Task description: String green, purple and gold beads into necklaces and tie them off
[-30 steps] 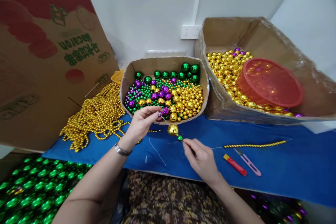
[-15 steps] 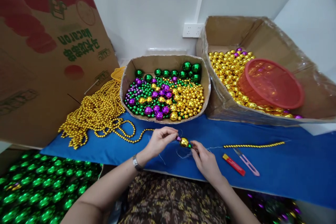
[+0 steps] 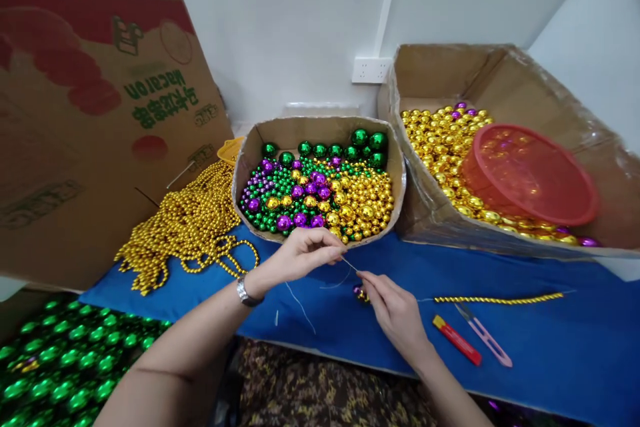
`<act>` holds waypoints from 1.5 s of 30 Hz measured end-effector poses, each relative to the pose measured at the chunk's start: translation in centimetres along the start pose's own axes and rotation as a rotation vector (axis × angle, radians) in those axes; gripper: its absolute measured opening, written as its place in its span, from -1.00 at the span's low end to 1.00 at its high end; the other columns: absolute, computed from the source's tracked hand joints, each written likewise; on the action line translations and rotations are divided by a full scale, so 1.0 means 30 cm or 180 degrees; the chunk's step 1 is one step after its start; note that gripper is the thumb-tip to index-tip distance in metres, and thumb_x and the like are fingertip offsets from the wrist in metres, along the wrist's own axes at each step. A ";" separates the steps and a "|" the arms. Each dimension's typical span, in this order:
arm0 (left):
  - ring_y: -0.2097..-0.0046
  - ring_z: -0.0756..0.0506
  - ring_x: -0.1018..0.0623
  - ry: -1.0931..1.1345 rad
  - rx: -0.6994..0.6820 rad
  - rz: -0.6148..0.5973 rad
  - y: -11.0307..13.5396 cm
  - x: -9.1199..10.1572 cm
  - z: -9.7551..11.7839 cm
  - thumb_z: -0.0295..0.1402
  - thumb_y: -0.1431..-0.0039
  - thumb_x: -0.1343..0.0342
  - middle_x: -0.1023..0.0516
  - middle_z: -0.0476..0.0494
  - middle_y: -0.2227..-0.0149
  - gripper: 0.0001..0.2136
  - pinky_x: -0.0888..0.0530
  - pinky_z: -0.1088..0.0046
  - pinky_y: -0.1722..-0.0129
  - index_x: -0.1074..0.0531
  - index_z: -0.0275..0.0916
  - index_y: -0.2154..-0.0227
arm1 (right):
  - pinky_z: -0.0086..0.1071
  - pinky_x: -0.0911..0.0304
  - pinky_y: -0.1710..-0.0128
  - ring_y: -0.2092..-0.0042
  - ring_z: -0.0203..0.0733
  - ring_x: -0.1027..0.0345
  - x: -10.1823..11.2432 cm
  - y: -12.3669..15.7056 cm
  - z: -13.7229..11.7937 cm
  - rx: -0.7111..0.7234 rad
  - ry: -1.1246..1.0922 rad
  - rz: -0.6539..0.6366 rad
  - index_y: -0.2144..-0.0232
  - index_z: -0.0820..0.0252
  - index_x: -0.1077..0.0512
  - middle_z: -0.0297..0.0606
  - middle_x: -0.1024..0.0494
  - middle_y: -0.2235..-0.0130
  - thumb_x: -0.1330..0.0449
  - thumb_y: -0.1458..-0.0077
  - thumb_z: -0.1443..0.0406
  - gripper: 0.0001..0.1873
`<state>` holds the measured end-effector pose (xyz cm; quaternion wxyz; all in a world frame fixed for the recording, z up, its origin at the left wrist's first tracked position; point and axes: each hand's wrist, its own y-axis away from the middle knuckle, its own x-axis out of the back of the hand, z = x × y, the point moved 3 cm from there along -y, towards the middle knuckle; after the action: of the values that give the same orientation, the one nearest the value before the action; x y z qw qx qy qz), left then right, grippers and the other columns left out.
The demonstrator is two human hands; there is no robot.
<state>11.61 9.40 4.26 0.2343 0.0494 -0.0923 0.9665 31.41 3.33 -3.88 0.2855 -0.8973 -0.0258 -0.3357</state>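
Left hand [image 3: 311, 255] and right hand [image 3: 395, 307] pinch a thin strand [image 3: 351, 265]; beads [image 3: 359, 291] (partly hidden) show beside the right fingers.

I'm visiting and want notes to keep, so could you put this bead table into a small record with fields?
Left grip: pinching a thin line, thread or needle unclear
Right grip: fingertips closed at the line's other visible end, purple and gold beads just beside them
Middle box: loose green, purple and gold beads
Right box: mostly gold beads, plus a red basin
Left side: heap of gold bead strings
Right side: gold strand, red-and-yellow item, pink-handled tool
Surface: blue cloth
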 end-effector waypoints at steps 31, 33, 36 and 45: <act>0.15 -0.12 -0.56 0.1891 0.0450 0.0975 -0.193 0.286 -0.104 -0.22 -0.07 -0.26 -0.55 -0.19 0.15 -0.65 -0.59 0.39 0.23 -0.49 -0.26 0.11 | -0.49 -0.37 0.42 0.43 -0.36 -0.39 0.025 -0.132 -0.006 -0.0155 -0.0218 -0.0050 0.04 0.18 -0.46 -0.27 -0.39 0.34 -0.05 -0.29 0.31 -0.73; 0.14 -0.14 -0.57 0.2142 0.0597 0.1040 -0.157 0.245 -0.120 -0.20 -0.10 -0.23 -0.56 -0.20 0.15 -0.67 -0.60 0.39 0.22 -0.49 -0.27 0.12 | -0.47 -0.36 0.39 0.39 -0.33 -0.40 0.026 -0.135 -0.007 -0.0107 -0.0036 0.0021 0.04 0.17 -0.47 -0.27 -0.41 0.36 -0.07 -0.28 0.30 -0.73; 0.15 -0.13 -0.57 0.2325 0.0716 0.1130 -0.125 0.206 -0.129 -0.22 -0.11 -0.22 -0.57 -0.21 0.17 -0.67 -0.60 0.38 0.21 -0.48 -0.28 0.10 | -0.48 -0.34 0.41 0.40 -0.34 -0.38 0.018 -0.132 -0.007 -0.0072 0.0105 -0.0020 0.07 0.21 -0.50 -0.26 -0.42 0.37 -0.06 -0.28 0.30 -0.73; 0.17 -0.10 -0.56 0.2358 0.0770 0.1156 -0.104 0.171 -0.125 -0.25 -0.06 -0.28 -0.54 -0.16 0.16 -0.70 -0.61 0.39 0.23 -0.51 -0.24 0.15 | -0.49 -0.34 0.40 0.41 -0.34 -0.37 0.009 -0.120 -0.008 -0.0022 0.0294 -0.0091 0.10 0.24 -0.52 -0.23 -0.43 0.37 -0.03 -0.30 0.29 -0.71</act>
<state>8.31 15.15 1.78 0.0702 -0.2909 0.1049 0.9484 30.62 6.16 -1.79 0.2784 -0.8814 -0.0242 -0.3809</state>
